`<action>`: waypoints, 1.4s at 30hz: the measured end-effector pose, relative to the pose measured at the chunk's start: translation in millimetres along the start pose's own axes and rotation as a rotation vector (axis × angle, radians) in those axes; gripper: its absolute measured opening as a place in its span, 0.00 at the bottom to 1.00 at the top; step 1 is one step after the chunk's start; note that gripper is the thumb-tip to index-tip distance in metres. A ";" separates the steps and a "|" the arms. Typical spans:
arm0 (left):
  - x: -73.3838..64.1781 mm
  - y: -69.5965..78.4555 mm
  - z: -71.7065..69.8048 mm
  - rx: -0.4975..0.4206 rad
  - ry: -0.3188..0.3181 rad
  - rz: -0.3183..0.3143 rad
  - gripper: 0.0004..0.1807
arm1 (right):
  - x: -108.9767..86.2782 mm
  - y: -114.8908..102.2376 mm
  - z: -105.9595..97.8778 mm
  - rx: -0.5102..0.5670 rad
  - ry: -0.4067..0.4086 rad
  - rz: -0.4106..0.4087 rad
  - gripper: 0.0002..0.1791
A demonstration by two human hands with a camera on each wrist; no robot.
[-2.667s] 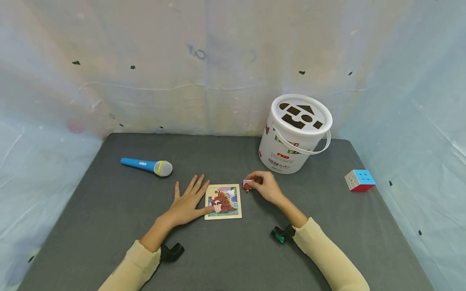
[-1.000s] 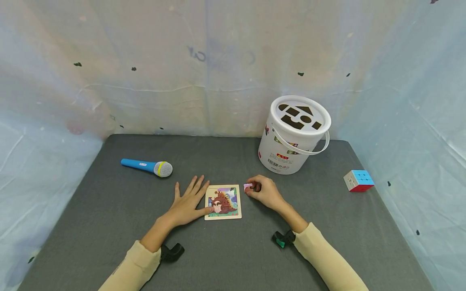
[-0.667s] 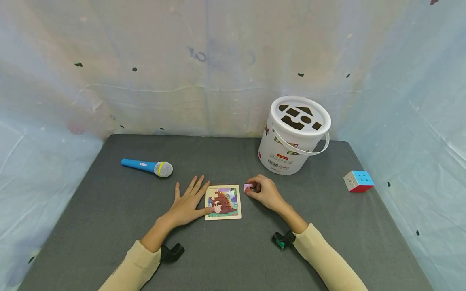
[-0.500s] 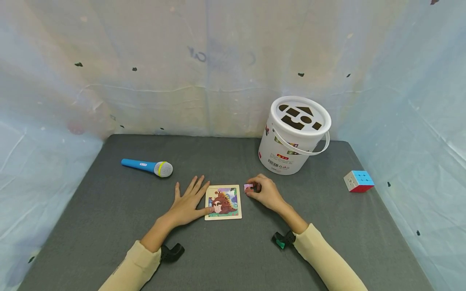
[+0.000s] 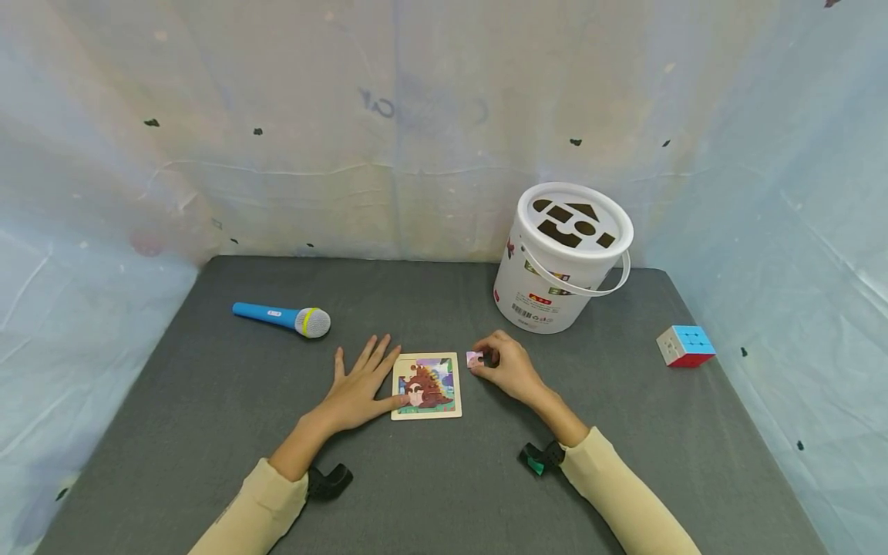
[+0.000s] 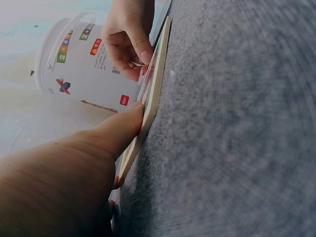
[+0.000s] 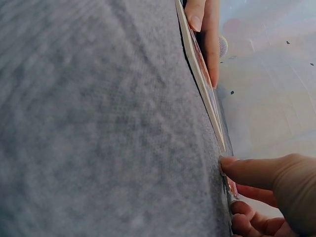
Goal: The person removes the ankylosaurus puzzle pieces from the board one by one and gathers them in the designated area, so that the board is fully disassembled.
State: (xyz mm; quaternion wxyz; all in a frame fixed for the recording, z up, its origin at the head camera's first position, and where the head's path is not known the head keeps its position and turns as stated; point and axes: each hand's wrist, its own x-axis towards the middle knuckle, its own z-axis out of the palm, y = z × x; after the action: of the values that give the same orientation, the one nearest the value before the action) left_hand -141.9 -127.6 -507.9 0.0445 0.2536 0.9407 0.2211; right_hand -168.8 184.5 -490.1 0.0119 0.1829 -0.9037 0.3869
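Note:
A square wooden jigsaw puzzle [image 5: 433, 415] with a brown dinosaur picture lies flat at the middle of the table. My left hand [image 5: 358, 393] rests to its left with fingers spread, the thumb lying over the puzzle's left edge. Just off the puzzle's upper right side, my right hand [image 5: 508, 368] holds a small pink puzzle piece [image 5: 475, 359] between thumb and fingers. The right wrist view shows the same piece [image 7: 232, 186], partly hidden behind those fingers. Seen from the left wrist, the puzzle's pale wooden edge [image 6: 157, 86] runs under the left thumb.
A white bucket [image 5: 548, 270] with shape cut-outs in its lid and a handle stands behind the right hand. A blue toy microphone [image 5: 280, 317] lies at the back left. Near the right table edge sits a puzzle cube [image 5: 685, 345]. Pale sheeting hangs behind the table [image 5: 430, 493].
The small piece has turned in the right hand's fingers, from showing mostly brown to showing more pink. That hand has shifted slightly; the left hand and the puzzle have stayed in place.

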 end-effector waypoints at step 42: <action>-0.2 -1.5 2.0 -0.016 0.000 -0.002 0.51 | 7.4 -2.9 -4.7 0.076 -0.015 -0.061 0.14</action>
State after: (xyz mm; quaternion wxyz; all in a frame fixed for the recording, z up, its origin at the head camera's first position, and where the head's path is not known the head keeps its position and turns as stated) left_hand -142.0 -128.1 -510.3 0.0465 0.2524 0.9391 0.2284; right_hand -175.3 183.6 -483.5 0.0101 0.2134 -0.8825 0.4190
